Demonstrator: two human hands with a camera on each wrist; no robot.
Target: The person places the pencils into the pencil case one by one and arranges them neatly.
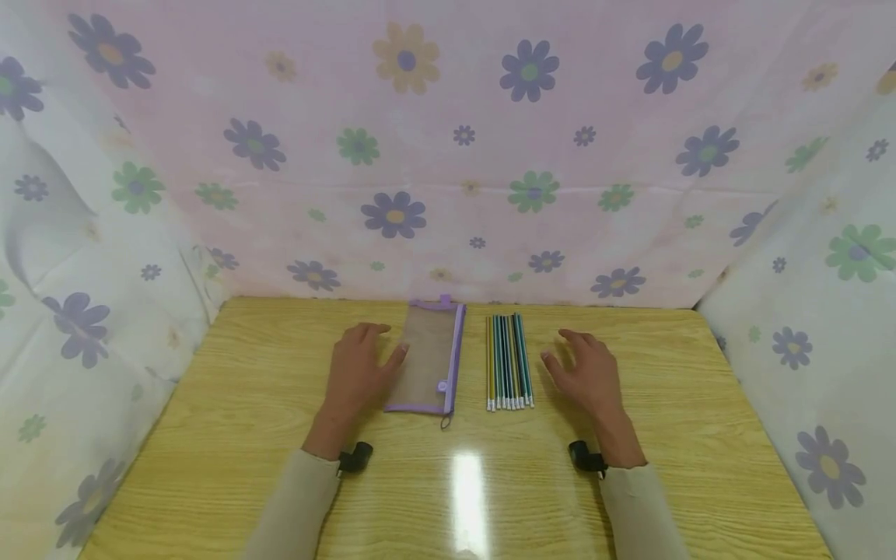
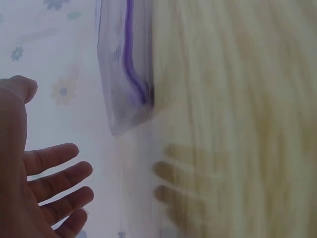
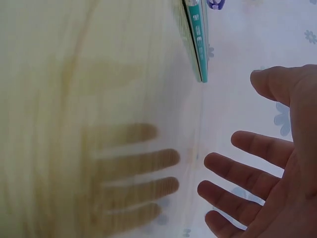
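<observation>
A flat mesh pencil pouch (image 1: 428,354) with purple edging and a zipper lies toward the back of the table. Just left of it is my left hand (image 1: 358,372), its thumb near the pouch's left edge and its fingers spread, holding nothing. To the pouch's right, several pencils (image 1: 509,362) in green, yellow and dark colours lie side by side, eraser ends toward me. My right hand (image 1: 586,375) hovers to the right of the pencils, fingers apart and holding nothing. The right wrist view shows a teal pencil (image 3: 197,37) beyond the thumb. The left wrist view shows the pouch (image 2: 126,64) beyond the fingers.
The wood-grain table (image 1: 245,435) reaches back to a flowered cloth (image 1: 448,155), which also hangs along both sides. A small black wrist camera (image 1: 357,457) sits at the left wrist, and another wrist camera (image 1: 585,456) at the right. Light glares on the table's front middle.
</observation>
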